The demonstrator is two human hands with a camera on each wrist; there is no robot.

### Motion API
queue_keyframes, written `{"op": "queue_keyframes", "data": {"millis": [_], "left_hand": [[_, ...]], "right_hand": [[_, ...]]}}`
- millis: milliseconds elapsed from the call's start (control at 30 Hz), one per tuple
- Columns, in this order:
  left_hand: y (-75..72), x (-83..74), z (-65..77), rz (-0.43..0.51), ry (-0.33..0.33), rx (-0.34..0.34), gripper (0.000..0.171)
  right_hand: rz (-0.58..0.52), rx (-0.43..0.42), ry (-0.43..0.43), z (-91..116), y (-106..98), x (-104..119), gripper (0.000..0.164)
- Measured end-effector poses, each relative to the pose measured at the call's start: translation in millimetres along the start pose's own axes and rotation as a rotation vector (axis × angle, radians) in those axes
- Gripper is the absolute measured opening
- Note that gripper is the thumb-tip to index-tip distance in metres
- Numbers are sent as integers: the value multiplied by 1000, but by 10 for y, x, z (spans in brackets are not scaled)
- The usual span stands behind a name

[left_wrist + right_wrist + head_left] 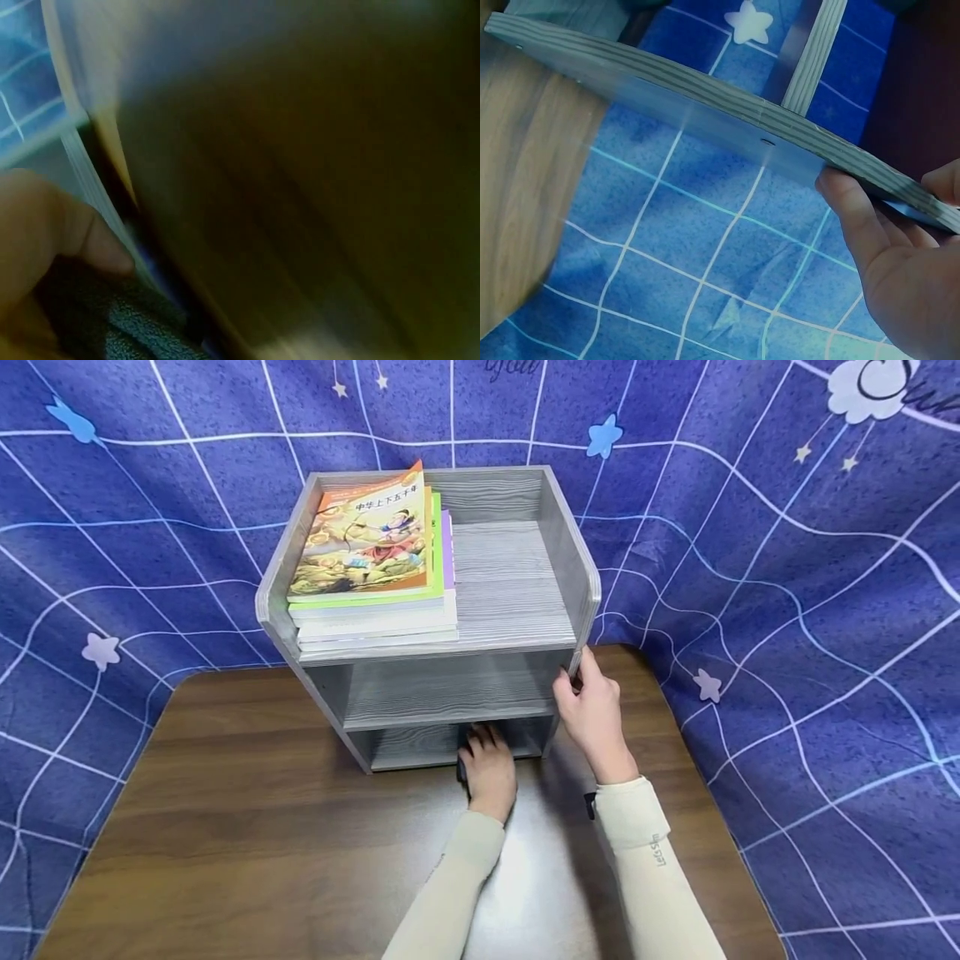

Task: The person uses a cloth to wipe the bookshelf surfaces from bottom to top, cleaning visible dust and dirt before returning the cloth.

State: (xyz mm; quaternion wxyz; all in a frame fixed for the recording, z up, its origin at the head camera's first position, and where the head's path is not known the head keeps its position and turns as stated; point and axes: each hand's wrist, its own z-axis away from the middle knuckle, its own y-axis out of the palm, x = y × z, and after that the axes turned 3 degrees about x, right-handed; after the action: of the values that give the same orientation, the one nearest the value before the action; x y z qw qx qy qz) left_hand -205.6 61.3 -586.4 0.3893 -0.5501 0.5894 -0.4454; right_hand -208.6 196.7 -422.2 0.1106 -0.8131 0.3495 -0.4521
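Observation:
A grey wood-grain shelf unit (450,723) stands on the table. My left hand (491,772) reaches into its lowest compartment and holds a dark, fuzzy cloth (139,322), mostly hidden under the hand in the head view. The thumb (101,244) lies over the cloth in the left wrist view. At the right, my right hand (596,714) grips the front edge of the side panel (705,86), just below the top shelf, thumb and fingers on either side of the board.
A stack of books (367,547) lies on the left of the top shelf, the uppermost with an orange illustrated cover. The brown wooden table (247,827) extends in front. A blue patterned curtain (787,610) hangs behind and along the right side.

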Motion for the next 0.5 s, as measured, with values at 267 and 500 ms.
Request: {"op": "queue_keyframes", "data": {"millis": [267, 500], "left_hand": [[-59, -409, -10, 63, 51, 55, 49], [-89, -305, -17, 314, 69, 41, 62]], "right_hand": [[-15, 5, -18, 1, 21, 11, 23], [-16, -8, -24, 4, 5, -13, 23]]}}
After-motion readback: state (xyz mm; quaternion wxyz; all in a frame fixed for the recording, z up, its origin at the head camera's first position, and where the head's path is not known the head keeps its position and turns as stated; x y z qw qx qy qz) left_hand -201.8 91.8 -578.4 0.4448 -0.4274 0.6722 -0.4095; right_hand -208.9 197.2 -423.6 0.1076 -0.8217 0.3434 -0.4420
